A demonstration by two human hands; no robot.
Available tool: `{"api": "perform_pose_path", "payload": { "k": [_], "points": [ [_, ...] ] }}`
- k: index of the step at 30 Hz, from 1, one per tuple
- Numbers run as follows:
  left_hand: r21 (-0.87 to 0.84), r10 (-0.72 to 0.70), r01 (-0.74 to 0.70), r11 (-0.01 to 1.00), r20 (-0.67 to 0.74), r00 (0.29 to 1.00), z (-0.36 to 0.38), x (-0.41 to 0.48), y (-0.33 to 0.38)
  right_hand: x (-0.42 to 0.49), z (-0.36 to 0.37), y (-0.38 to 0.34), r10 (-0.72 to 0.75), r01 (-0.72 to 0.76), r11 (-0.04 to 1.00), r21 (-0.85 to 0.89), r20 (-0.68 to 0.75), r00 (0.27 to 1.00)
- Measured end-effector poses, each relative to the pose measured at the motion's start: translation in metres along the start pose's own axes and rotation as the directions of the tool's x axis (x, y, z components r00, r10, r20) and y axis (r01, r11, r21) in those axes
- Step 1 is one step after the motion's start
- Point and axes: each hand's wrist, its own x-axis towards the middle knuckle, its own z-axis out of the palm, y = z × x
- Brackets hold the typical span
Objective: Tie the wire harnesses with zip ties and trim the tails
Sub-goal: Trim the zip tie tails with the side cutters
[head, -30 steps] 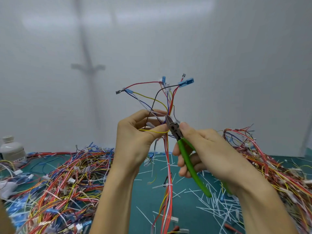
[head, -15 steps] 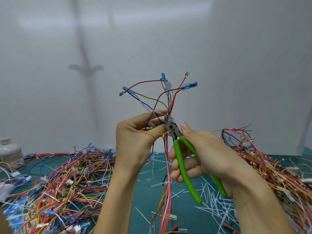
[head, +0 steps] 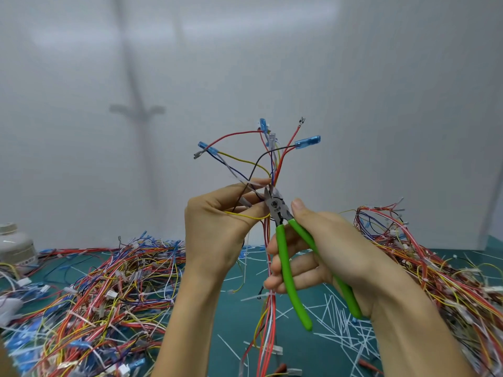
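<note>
Several multicoloured harness wires (head: 273, 172), blue-capped.

Your multicoloured wire harness (head: 269, 311) stands upright, its blue-capped ends fanned out on top. The tips of your green-handled steel cutters (head: 284, 257) meet its neck, handles slanting down-right.

Left hand (head: 217, 227) pinches harness (head: 268, 268); right hand (head: 326, 254) holds green cutters (head: 285, 257).

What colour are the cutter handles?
Bright green, on the cutters in the right hand; clearest in the head view.
</note>
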Motion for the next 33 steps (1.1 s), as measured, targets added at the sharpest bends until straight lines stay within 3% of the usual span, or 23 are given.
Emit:
{"api": "perform_pose_path", "payload": {
  "k": [15, 33],
  "points": [
    [-0.044, -0.015, 0.015, 0.999, 0.011, 1.000, 0.0011, 0.0009, -0.0016, -0.0028, 0.0027, -0.0020, -0.063, 0.054, 0.993, -0.103, -0.087, 0.994],
    [-0.061, -0.016, 0.018, 0.998, 0.028, 0.999, 0.0021, -0.0010, -0.0001, -0.0021, 0.0038, -0.0028, -0.046, 0.036, 0.994, -0.103, -0.101, 0.994]
  ]
}}
